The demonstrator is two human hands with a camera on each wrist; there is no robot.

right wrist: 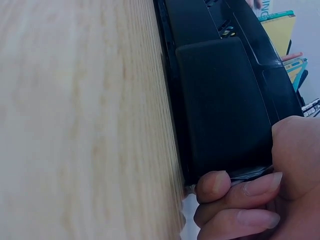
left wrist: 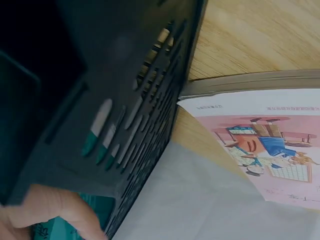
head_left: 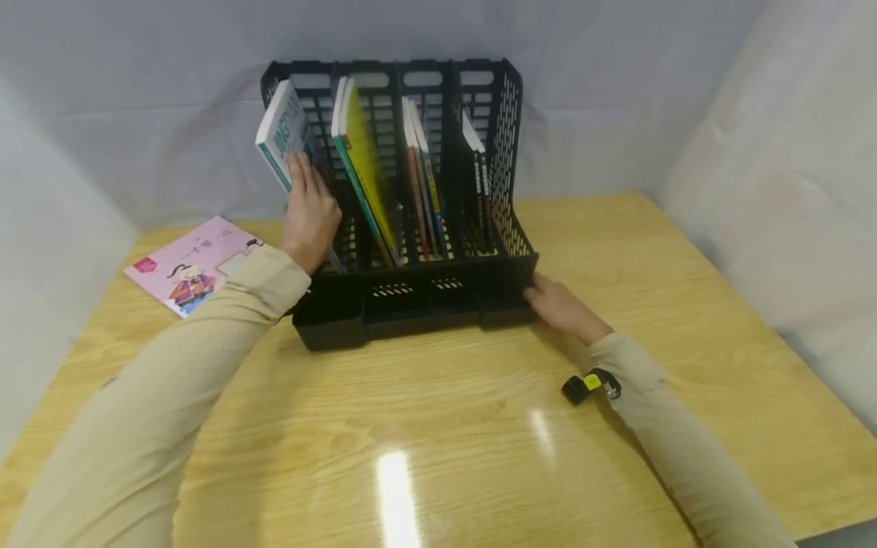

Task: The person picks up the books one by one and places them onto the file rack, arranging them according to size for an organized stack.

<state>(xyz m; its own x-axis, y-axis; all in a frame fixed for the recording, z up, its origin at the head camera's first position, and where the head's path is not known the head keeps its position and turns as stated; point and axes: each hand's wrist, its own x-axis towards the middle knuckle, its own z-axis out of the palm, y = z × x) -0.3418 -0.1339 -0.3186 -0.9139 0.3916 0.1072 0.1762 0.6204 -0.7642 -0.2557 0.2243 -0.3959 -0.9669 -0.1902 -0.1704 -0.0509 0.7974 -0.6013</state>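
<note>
A black desktop book rack [head_left: 438, 275] stands on the table with books upright in its four slots. My left hand [head_left: 311, 217] holds a white and teal book [head_left: 277, 131] in the leftmost slot, fingers laid over its cover. That book leans to the left, its top above the rack's side. In the left wrist view my thumb shows beside the book's teal part, behind the perforated side wall [left wrist: 95, 172]. At the rack's front right corner, my right hand [head_left: 565, 308] grips the edge. The right wrist view shows its fingers [right wrist: 235, 192] curled at the corner.
A pink picture book [head_left: 199, 262] lies on the table left of the rack. A yellow and green book [head_left: 366, 171] and thinner books [head_left: 426, 186] fill other slots. Pale cloth [head_left: 589, 91] hangs behind the wooden table [head_left: 438, 426].
</note>
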